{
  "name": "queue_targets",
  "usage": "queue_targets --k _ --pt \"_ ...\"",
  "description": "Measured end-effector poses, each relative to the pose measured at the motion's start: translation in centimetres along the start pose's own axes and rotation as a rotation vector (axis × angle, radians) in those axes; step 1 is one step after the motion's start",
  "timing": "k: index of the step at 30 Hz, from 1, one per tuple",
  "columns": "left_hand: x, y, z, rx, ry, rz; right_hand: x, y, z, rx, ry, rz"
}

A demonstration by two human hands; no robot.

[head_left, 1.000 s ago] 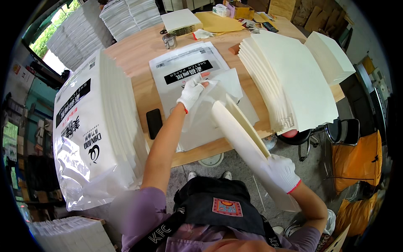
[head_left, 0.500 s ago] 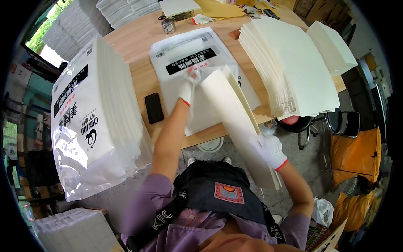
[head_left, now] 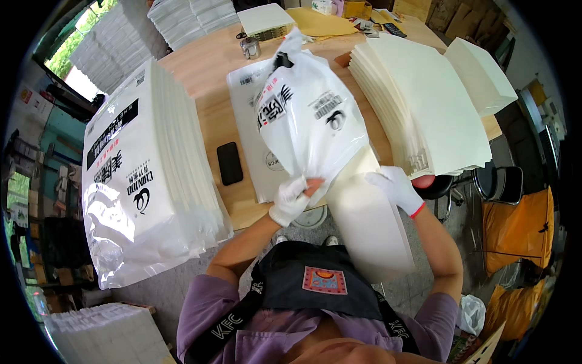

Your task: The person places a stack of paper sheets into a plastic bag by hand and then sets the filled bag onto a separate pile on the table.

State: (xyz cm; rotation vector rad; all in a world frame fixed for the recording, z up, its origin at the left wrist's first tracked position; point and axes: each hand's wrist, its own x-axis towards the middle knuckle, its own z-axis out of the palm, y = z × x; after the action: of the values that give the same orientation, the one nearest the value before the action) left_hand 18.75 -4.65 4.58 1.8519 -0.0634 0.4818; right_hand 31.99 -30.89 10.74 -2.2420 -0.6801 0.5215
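Wooden surface [head_left: 210,115]: lies beneath the bag.
Plastic bag [head_left: 312,130]: ballooned, its mouth meeting the curved white paper [head_left: 373,212].
Left hand [head_left: 295,197]: fingers pinch the bag's mouth.
Right hand [head_left: 397,187]: fingers against the paper; I cannot tell how firmly.
Handling: I'd keep film clear of corners.
Print: black logo, lettering.

One left hand [head_left: 291,201], one right hand [head_left: 397,187], one held bag [head_left: 318,112], one phone [head_left: 230,163], one calculator [head_left: 394,29], one apron [head_left: 285,273], one desk [head_left: 215,115] are counted.
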Motion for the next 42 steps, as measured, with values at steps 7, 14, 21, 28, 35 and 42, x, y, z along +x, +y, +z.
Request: queue_targets --k 7,14,21,28,35,42 --pt "4.8 4.9 0.2 0.123 -0.09 0.421 3.3 -5.2 1.7 0.048 0.055 -0.011" --pt "0.8 -0.1 -4.3 -0.113 0.101 -0.026 1.5 -3.3 -0.9 0.824 0.006 0.042" --pt "7.6 11.3 3.6 0.121 -0.013 0.774 6.2 -2.8 6.6 -0.005 0.26 -0.149" --pt "5.1 5.6 1.0 0.082 -0.123 0.046 0.3 -7.6 9.0 -0.571 0.267 -0.403" --pt "-5.3 2.7 2.6 0.129 -0.15 0.281 -1.6 3.3 10.0 -0.914 0.674 -0.322" --pt "-11.8 -5.1 -8.5 0.951 -0.09 -0.219 -1.8 6.4 9.9 -0.101 0.278 -0.179"
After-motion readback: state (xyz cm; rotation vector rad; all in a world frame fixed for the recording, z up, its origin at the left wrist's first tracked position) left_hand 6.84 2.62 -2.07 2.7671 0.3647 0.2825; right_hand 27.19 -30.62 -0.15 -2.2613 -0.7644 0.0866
